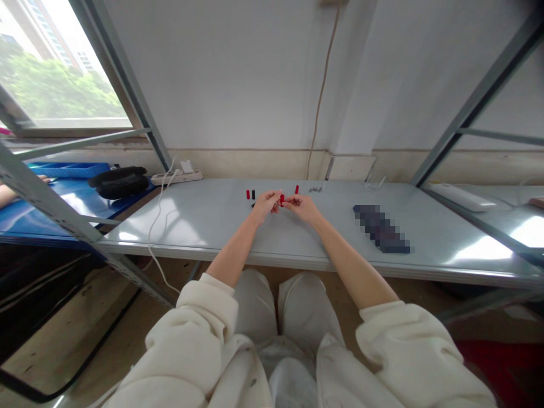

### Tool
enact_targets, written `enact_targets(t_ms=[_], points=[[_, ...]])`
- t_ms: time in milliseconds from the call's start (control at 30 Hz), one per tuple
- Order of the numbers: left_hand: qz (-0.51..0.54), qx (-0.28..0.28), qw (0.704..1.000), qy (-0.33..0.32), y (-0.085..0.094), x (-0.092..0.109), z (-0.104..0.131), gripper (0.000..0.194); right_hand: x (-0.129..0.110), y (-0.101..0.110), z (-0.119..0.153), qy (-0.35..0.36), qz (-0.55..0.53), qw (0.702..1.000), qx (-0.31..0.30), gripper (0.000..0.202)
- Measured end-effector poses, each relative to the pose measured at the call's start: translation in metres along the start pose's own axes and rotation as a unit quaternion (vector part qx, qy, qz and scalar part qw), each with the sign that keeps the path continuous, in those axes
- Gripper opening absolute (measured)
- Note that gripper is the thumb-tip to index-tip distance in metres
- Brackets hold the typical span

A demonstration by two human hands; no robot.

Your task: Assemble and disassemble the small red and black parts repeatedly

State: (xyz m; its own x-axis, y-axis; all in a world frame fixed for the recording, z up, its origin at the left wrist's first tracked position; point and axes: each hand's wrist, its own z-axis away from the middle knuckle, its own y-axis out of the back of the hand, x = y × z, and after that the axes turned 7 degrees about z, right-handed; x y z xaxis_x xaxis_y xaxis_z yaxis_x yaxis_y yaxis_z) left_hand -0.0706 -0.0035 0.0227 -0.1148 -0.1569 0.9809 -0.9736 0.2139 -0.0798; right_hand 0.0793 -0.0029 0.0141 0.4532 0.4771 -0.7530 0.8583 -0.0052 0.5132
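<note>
From my remote view, working left to right, I see a blue tray (70, 169) and a black padded item (119, 182) on the neighbouring blue surface, beside another person's arm (5, 195). The power strip (181, 177) lies at the back left corner of the grey table (204, 218), probably to keep its bulk away from the hands, though its white cable (149, 232) hangs over the front edge.

Nearer the middle, a short red piece (248, 194) and a black piece (254, 194) stand side by side, apart from each other and within easy reach of the left hand (264, 204). That hand's grip is narrow, its fingers bent towards the right; I cannot tell whether it pinches anything of its own. Between the two hands is the held red cylinder (282, 200), about upright and raised in front of me, which I judge gives both sets of fingertips access. The right hand (302, 207) holds it in a close fingertip pinch, a light hold that suits so small a thing.

Just behind the right hand stands another red piece (296, 189), with small grey parts (315, 190) grouped to its right, handy yet outside the fingers' space. A dark, pixelated object (382, 229) lies well off to the right, out of the forearm's way.
</note>
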Motion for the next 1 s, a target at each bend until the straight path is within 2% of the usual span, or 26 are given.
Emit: enact_targets(t_ms=[133, 233, 333, 367, 433, 500, 567, 633, 733, 1000], points=[[-0.016, 0.004, 1.0, 0.004, 0.0, -0.002, -0.001, 0.032, 0.004, -0.003, 0.001, -0.001, 0.005, 1.0, -0.03, 0.03], [-0.049, 0.0, 0.999, 0.006, 0.0, -0.004, -0.002, 0.022, 0.002, -0.005, 0.004, 0.012, 0.048, 0.998, -0.045, 0.024], [-0.159, 0.021, 0.987, -0.023, 0.0, -0.007, -0.002, 0.017, 0.001, -0.003, 0.003, 0.026, 0.126, 0.991, -0.025, 0.018], [-0.221, 0.036, 0.973, -0.047, 0.0, -0.008, -0.002, 0.017, 0.003, 0.0, 0.001, 0.026, 0.152, 0.988, -0.013, 0.017], [-0.36, 0.063, 0.926, -0.101, -0.001, -0.01, 0.001, 0.017, 0.009, 0.008, -0.004, 0.009, 0.198, 0.98, 0.013, 0.015], [-0.468, 0.054, 0.873, -0.129, -0.002, -0.01, 0.004, 0.019, 0.017, 0.019, -0.012, -0.029, 0.237, 0.971, 0.025, 0.013], [-0.527, 0.026, 0.839, -0.133, -0.003, -0.01, 0.008, 0.023, 0.026, 0.03, -0.019, -0.08, 0.268, 0.96, 0.024, 0.015], [-0.555, 0.006, 0.821, -0.132, -0.004, -0.009, 0.01, 0.025, 0.033, 0.039, -0.027, -0.114, 0.294, 0.949, 0.013, 0.015], [-0.569, -0.005, 0.811, -0.135, -0.004, -0.009, 0.011, 0.025, 0.039, 0.042, -0.036, -0.143, 0.327, 0.934, 0.008, 0.014], [-0.588, -0.026, 0.798, -0.127, -0.005, -0.006, 0.012, 0.027, 0.048, 0.024, -0.042, -0.132, 0.373, 0.917, 0.042, 0.011]])
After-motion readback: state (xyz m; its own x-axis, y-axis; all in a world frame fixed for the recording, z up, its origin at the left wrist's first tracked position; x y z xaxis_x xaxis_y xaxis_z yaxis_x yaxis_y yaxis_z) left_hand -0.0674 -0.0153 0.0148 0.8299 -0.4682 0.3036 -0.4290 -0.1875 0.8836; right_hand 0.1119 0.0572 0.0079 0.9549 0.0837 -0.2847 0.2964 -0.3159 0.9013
